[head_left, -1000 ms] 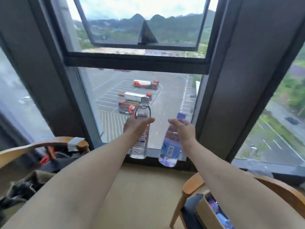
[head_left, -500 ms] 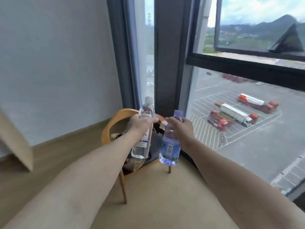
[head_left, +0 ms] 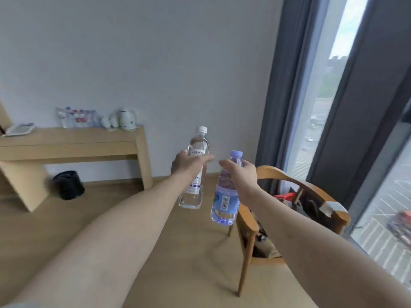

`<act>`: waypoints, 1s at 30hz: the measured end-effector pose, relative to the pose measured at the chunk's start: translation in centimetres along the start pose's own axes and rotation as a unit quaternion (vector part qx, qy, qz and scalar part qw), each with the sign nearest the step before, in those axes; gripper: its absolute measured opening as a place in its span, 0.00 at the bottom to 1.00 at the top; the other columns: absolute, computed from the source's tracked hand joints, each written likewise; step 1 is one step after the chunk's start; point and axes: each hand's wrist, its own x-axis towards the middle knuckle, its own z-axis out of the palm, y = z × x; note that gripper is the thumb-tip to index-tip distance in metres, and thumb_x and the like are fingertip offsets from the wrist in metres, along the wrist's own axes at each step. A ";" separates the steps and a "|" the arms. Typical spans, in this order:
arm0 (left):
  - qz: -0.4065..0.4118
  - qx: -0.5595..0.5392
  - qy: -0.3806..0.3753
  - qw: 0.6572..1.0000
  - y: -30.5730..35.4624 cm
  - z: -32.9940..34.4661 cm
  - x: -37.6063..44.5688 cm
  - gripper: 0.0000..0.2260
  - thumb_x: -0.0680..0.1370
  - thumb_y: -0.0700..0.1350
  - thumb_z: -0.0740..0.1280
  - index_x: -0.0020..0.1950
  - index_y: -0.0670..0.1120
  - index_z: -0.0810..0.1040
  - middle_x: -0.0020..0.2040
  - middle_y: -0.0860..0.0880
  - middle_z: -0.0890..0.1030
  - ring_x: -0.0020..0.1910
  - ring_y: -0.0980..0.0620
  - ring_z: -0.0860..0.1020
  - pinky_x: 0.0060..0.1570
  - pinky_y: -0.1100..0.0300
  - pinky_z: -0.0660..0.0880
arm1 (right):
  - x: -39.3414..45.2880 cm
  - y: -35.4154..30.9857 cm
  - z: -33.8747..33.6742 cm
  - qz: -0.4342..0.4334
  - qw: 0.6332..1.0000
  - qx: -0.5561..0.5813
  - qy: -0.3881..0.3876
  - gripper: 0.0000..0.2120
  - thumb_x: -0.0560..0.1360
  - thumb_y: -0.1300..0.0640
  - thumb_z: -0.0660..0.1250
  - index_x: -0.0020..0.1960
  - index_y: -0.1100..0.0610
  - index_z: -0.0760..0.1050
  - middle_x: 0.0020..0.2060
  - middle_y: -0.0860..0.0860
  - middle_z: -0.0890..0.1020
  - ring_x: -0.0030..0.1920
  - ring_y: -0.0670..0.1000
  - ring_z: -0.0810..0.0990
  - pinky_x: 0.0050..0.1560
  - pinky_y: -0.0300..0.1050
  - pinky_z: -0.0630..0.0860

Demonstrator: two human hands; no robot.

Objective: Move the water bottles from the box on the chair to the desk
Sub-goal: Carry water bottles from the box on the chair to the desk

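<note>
1. Both arms stretched forward at chest height; left hand point(head_left: 189, 164) wrapped around the clear bottle point(head_left: 195, 170), right hand point(head_left: 241, 174) clasped on the blue-tinted bottle point(head_left: 225, 196).
2. Clear bottle: white cap, white label. Blue-tinted one: lilac cap, barcode label.
3. Both held nearly upright in mid-air, caps up, tilted slightly right, near the wooden chair point(head_left: 249, 221), well apart from the desk point(head_left: 73, 141).

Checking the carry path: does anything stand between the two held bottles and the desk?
Nothing visible does. The left hand holds the clear bottle, the right hand the blue bottle; only open floor lies before the desk. The chair is off right.
</note>
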 end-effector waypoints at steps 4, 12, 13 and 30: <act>-0.028 -0.008 0.046 0.999 -3.4 -8.8 4.1 0.31 0.55 0.65 0.78 0.50 0.50 0.76 0.47 0.51 0.84 0.44 0.50 0.83 0.46 0.53 0.80 | 1.3 1.6 10.0 0.022 0.998 0.008 -0.051 0.15 0.65 0.53 0.79 0.47 0.59 0.81 0.32 0.52 0.85 0.32 0.56 0.86 0.35 0.48 0.83; -0.072 -0.026 0.135 0.988 -9.2 -24.2 11.2 0.24 0.59 0.62 0.78 0.46 0.54 0.73 0.45 0.53 0.81 0.41 0.53 0.79 0.38 0.60 0.71 | 3.9 4.7 27.8 0.061 0.989 0.011 -0.131 0.14 0.66 0.53 0.79 0.47 0.59 0.81 0.34 0.53 0.86 0.32 0.55 0.86 0.32 0.44 0.81; -0.078 -0.025 0.147 0.986 -9.7 -25.6 12.0 0.23 0.60 0.62 0.78 0.45 0.54 0.74 0.45 0.53 0.82 0.42 0.53 0.79 0.37 0.59 0.71 | 4.5 5.0 29.7 0.064 0.988 0.010 -0.141 0.13 0.66 0.53 0.78 0.47 0.58 0.81 0.34 0.53 0.86 0.32 0.55 0.86 0.31 0.44 0.81; -0.114 -0.015 0.277 0.954 -14.0 -43.0 36.6 0.20 0.61 0.59 0.79 0.47 0.52 0.81 0.43 0.53 0.86 0.43 0.51 0.84 0.42 0.56 0.78 | 22.7 8.6 60.4 0.091 0.950 -0.012 -0.299 0.16 0.66 0.52 0.79 0.49 0.59 0.82 0.35 0.53 0.86 0.35 0.57 0.87 0.33 0.44 0.81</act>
